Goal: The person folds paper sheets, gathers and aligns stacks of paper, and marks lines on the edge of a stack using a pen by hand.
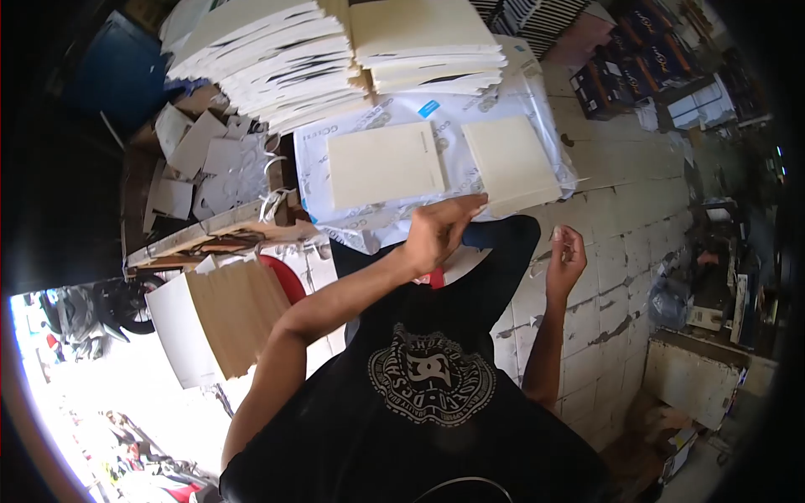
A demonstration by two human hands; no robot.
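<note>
My left hand (444,229) reaches to the near edge of a cream paper stack (510,155), its fingers pinched at the near left corner of the top sheet. That sheet's near edge looks slightly raised. Beside it on the left lies another flat cream sheet or thin stack (384,163) with small print along its right side. Both rest on a white printed wrapper (453,117) over a low surface. My right hand (567,261) hovers over the floor to the right of my knee, fingers loosely curled and apart, with nothing visible in them.
Tall stacks of folded paper (285,63) and cream sheets (428,42) stand at the back. A wooden crate (210,230) of paper scraps is at left, above a thick paper block (222,318). Dark boxes (633,63) sit on the tiled floor (612,218) at right.
</note>
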